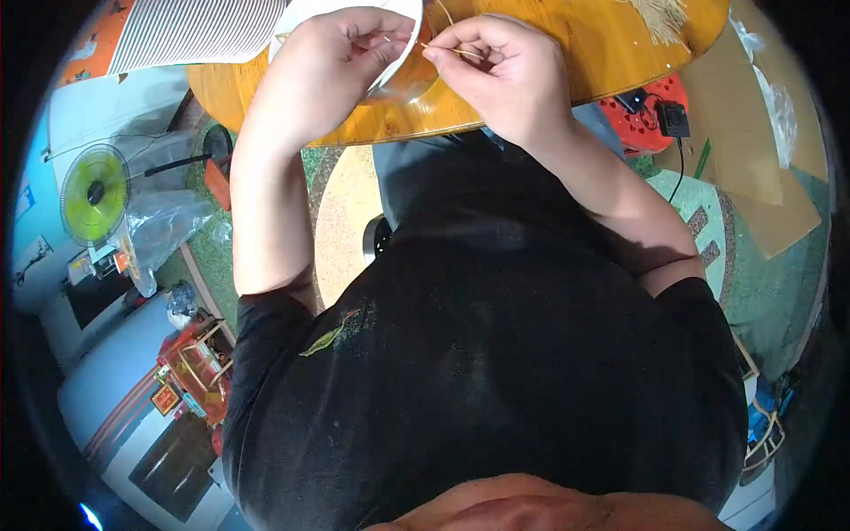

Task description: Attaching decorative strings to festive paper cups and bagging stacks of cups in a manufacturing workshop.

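Observation:
At the top of the view, my left hand is closed, thumb and fingers together in front of a round white dish-like thing. Something small and pale shows at those fingertips, too small to name. Just to the right, my right hand pinches a thin yellowish cord between thumb and forefinger. The two hands are close but apart, over the edge of a round wooden table. A bundle of beige strings lies on the tabletop at the far right.
A ribbed white sheet with an orange border lies at the upper left. A green fan stands left. On the right are a red stool with a black adapter, and flattened cardboard.

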